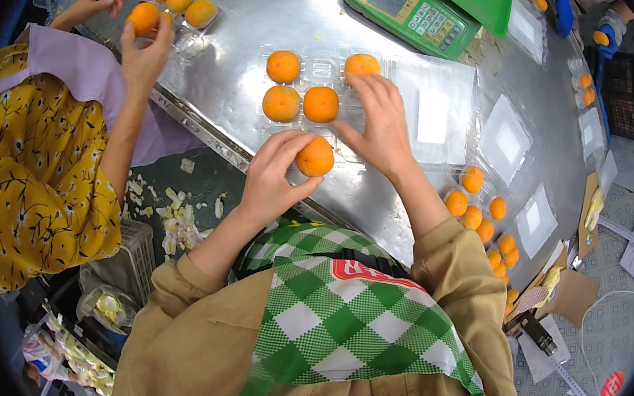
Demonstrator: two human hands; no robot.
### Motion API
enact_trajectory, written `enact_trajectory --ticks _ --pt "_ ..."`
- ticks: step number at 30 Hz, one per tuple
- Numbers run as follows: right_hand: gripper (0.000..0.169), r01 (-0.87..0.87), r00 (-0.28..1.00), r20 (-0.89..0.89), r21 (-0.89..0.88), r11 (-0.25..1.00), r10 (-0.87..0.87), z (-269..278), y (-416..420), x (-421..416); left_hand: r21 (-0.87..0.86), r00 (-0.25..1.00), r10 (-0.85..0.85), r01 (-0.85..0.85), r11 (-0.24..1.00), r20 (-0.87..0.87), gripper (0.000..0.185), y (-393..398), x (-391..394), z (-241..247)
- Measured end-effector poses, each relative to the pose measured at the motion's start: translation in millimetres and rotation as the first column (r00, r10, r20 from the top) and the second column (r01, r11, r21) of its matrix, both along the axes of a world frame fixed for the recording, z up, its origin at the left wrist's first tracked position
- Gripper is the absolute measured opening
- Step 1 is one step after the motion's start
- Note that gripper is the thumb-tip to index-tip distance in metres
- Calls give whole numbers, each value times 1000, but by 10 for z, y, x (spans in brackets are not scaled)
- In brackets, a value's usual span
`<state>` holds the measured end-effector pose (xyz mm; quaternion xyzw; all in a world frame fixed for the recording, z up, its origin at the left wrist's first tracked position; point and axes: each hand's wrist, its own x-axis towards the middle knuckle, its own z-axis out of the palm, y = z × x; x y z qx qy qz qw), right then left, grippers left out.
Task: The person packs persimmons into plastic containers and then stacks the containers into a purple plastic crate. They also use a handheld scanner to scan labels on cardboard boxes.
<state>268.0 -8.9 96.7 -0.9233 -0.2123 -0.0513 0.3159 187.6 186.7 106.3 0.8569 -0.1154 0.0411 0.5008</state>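
Note:
My left hand (274, 173) grips a round orange-coloured fruit (317, 156) between thumb and fingers, at the near edge of a clear plastic compartment tray (321, 71). Several like fruits sit in the tray's cells, among them a far-left fruit (282, 67), one below it (281, 103) and a middle one (321, 104). Over the tray's right side, my right hand (382, 118) has its fingertips against the far-right fruit (362, 65). Its thumb stands apart from that fruit. The tray's clear lid (458, 91), bearing a white label (432, 116), lies unfolded to the right.
A green digital scale (409, 13) stands at the back of the metal table (231, 73). To the left, a co-worker's hand (143, 55) holds a fruit over another tray. Loose fruits (471, 217) and labelled packs (505, 139) lie rightward. Blue-gloved hands (609, 40) show far right.

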Motion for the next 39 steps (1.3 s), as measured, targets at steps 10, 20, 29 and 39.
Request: enact_trajectory --ticks 10,20,29,39 --pt "44 171 975 -150 23 985 -166 93 -555 -663 375 974 -147 74 924 170 58 -154 177 -200" --pt "43 154 968 -217 117 981 -126 156 -474 -825 404 983 -138 79 911 117 61 -156 195 -178" --pt "43 163 952 -277 98 982 -130 250 -582 -1102 423 991 -87 35 906 104 65 -10 90 -203" --pt "42 262 934 -293 177 949 -203 239 -887 -1647 579 950 -243 87 811 197 63 -135 173 -220"
